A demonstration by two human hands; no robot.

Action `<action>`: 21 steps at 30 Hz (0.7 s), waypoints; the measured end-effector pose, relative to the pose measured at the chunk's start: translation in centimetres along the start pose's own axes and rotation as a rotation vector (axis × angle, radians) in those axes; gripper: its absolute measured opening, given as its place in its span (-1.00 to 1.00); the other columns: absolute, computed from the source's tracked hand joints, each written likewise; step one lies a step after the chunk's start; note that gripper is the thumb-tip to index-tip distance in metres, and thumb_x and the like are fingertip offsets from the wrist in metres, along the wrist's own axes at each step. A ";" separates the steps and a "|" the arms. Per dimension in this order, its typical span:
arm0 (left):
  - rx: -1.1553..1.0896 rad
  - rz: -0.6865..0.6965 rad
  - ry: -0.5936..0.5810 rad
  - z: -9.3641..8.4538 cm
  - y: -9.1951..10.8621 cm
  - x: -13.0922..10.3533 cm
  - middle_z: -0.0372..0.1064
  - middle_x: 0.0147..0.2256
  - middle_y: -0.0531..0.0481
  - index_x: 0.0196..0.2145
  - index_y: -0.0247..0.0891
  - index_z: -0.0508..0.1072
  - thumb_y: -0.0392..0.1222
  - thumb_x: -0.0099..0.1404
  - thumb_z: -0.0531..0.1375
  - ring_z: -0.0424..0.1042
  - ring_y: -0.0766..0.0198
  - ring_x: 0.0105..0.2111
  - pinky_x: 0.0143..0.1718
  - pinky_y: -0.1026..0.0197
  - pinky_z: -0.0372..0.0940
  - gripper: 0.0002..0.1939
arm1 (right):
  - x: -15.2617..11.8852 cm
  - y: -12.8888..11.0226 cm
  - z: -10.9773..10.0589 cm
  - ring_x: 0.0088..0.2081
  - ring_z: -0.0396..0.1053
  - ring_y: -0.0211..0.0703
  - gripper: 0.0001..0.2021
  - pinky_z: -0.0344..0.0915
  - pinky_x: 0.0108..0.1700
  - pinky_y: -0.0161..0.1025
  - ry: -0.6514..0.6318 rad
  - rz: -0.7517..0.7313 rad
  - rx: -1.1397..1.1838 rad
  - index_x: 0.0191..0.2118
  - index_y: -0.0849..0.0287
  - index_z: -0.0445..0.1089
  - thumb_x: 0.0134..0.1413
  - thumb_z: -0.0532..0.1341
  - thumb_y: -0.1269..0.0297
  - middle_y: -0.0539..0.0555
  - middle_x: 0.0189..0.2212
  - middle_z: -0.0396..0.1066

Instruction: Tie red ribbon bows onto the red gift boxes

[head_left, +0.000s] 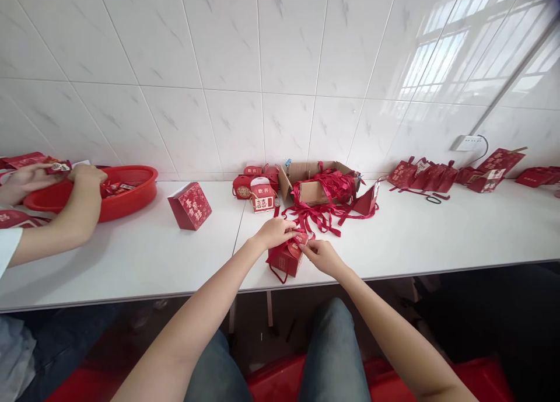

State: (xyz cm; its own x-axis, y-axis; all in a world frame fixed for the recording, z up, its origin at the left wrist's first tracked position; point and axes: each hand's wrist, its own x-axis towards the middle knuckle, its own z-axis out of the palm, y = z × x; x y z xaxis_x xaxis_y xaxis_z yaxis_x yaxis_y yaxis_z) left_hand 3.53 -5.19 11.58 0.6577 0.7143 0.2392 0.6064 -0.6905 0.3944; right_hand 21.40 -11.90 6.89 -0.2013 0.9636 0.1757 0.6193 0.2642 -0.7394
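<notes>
On the long white table point(394, 238), a red oval plastic basin point(146, 173) is set far left, with small red wrapped packets point(118, 188) inside. Right of it, a red angular paper box point(190, 206) is placed. An open brown cardboard box point(311, 193) holding red fabric ribbons point(336, 184) is flanked on its left by small red paper boxes point(262, 195). Before these, a red paper gift box point(286, 259) is held between left hand point(275, 233) and right hand point(324, 256).

One basin point(126, 208); one carton point(310, 193); ribbons point(336, 185) uncountable.
</notes>
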 end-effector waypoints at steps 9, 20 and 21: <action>-0.017 -0.054 0.018 0.7 -0.7 0.2 0.43 -0.52 0.03 -0.56 -0.22 0.40 -0.18 0.21 0.08 0.31 0.29 -0.53 -0.49 0.29 0.07 -0.77 | -1.3 0.0 1.3 -0.61 0.01 -0.31 -0.61 -0.04 -0.51 -0.31 0.041 -0.069 0.018 -0.63 0.15 0.00 0.20 -0.02 0.13 -0.08 -0.69 0.05; -0.103 -0.072 -0.020 -0.1 -0.4 0.3 0.36 -0.59 0.07 -0.59 -0.23 0.39 -0.19 0.16 0.10 0.25 0.31 -0.56 -0.53 0.29 0.07 -0.80 | -1.7 -1.7 2.2 -0.08 0.20 -0.01 -0.62 0.20 0.01 -0.03 0.266 -0.697 -0.385 -0.05 0.05 0.37 -0.04 0.22 0.46 0.13 -0.17 0.26; -0.115 -0.070 -0.029 -0.1 -0.4 0.3 0.34 -0.60 0.07 -0.60 -0.24 0.38 -0.19 0.15 0.10 0.24 0.32 -0.57 -0.54 0.30 0.07 -0.79 | -1.5 -1.6 2.7 -0.08 0.18 0.00 -0.60 0.19 0.01 -0.01 0.279 -0.724 -0.440 -0.06 0.02 0.39 -0.05 0.20 0.52 0.13 -0.18 0.26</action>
State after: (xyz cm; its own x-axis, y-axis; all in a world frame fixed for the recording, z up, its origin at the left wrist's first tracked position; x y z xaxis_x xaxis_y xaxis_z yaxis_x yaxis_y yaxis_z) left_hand 3.48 -4.70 11.61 0.6292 0.7554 0.1828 0.5969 -0.6203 0.5088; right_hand 18.63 -13.84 6.07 -0.4993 0.5141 0.6974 0.6590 0.7479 -0.0795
